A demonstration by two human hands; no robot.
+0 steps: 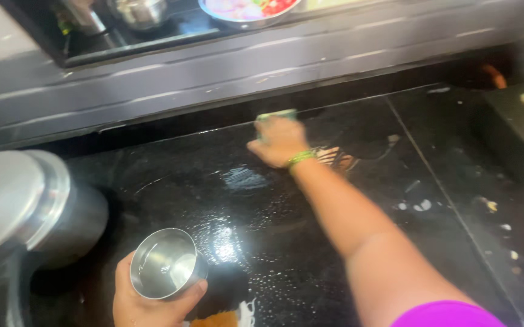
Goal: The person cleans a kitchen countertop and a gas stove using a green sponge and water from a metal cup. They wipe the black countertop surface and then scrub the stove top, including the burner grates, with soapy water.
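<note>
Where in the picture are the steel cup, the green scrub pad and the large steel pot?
steel cup (166,264), head view, on its inner wall.
green scrub pad (277,114), head view, on its exposed edge.
large steel pot (77,221), head view, on its side wall.

A small empty steel cup held upright; a green sponge flat on the wet counter.

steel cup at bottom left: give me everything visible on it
The small round shiny steel cup is a plain cylinder with a thin rolled rim and no visible handle. It tilts its open mouth toward the camera, showing a reflective, seemingly empty interior. The left hand grips it from below, just above the wet black stone counter, beside a large steel pot.
</note>
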